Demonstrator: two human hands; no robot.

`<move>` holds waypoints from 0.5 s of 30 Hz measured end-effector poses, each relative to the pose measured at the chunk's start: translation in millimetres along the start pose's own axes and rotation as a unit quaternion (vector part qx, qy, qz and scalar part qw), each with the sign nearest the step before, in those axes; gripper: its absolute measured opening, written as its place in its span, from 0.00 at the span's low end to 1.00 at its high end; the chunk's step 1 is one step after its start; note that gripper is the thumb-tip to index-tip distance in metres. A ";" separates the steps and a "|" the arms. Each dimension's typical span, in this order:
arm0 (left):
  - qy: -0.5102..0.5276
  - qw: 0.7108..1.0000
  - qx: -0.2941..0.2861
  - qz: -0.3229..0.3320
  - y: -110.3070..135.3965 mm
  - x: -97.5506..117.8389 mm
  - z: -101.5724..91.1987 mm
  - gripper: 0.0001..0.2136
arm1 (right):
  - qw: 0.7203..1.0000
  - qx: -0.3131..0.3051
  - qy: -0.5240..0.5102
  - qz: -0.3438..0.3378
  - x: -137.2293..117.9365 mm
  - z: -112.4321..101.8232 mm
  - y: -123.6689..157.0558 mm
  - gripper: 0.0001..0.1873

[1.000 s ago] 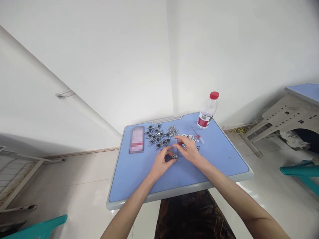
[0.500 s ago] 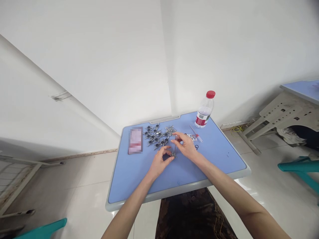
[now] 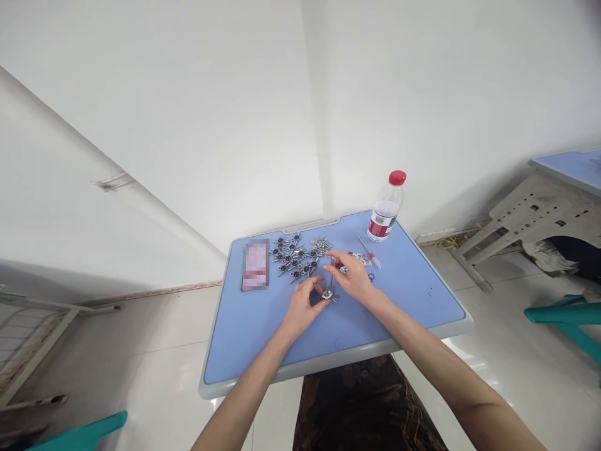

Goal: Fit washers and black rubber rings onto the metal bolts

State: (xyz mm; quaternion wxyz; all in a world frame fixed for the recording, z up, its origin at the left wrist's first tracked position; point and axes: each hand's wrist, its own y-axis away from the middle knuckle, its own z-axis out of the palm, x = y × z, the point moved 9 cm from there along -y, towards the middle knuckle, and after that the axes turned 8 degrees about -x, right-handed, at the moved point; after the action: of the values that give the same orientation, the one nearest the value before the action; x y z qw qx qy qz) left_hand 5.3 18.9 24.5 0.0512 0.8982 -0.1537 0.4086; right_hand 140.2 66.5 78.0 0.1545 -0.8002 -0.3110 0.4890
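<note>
My left hand [image 3: 303, 307] is closed on a small metal fitting [image 3: 327, 294], pinching it against the blue tabletop between thumb and fingers. Above it, my right hand [image 3: 353, 277] grips the clear handle of a screwdriver [image 3: 331, 274] with its fingertips. The screwdriver stands nearly upright, its lower end down at the fitting; exactly where the tip sits is too small to tell. Just beyond my hands lies a cluster of similar metal fittings with black round parts [image 3: 295, 258]. A small heap of screws [image 3: 321, 243] is beside them.
On the blue table [image 3: 404, 300], a second screwdriver [image 3: 372, 254], pale flat rings [image 3: 361, 257] and a dark ring [image 3: 371, 277] lie to the right. A red-capped water bottle [image 3: 385, 210] stands at the back right. A blurred flat rectangle [image 3: 255, 266] lies left.
The fitting under my left fingers has turned or tilted and now shows more of its pale top. Both hands stay almost in place, with the screwdriver still in my right hand.
</note>
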 end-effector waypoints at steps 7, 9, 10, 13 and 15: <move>-0.067 0.997 -0.001 0.034 0.5 10.3 0.5 0.14 | 1.000 -0.014 0.011 -0.007 -2.2 0.3 2.2 0.13; -0.087 0.995 0.001 0.039 0.7 13.3 -0.3 0.13 | 1.000 -0.015 0.012 -0.010 -2.5 0.2 2.9 0.13; -0.098 0.994 0.003 0.041 0.8 15.0 -0.9 0.12 | 1.000 -0.015 0.013 -0.012 -2.7 -0.1 3.1 0.13; -0.134 0.990 0.005 0.050 1.9 21.8 -2.1 0.12 | 1.000 -0.011 0.016 -0.010 -3.0 -1.9 3.1 0.13; -0.156 0.986 0.003 0.056 2.8 26.0 -2.3 0.12 | 1.000 -0.007 0.019 -0.006 -2.7 -3.5 3.0 0.13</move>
State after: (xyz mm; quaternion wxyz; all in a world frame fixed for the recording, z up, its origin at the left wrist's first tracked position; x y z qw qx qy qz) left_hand 18.9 10.7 45.5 0.0016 0.9410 -0.2085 0.2665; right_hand 143.4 62.7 79.8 0.1575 -0.8085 -0.3167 0.4704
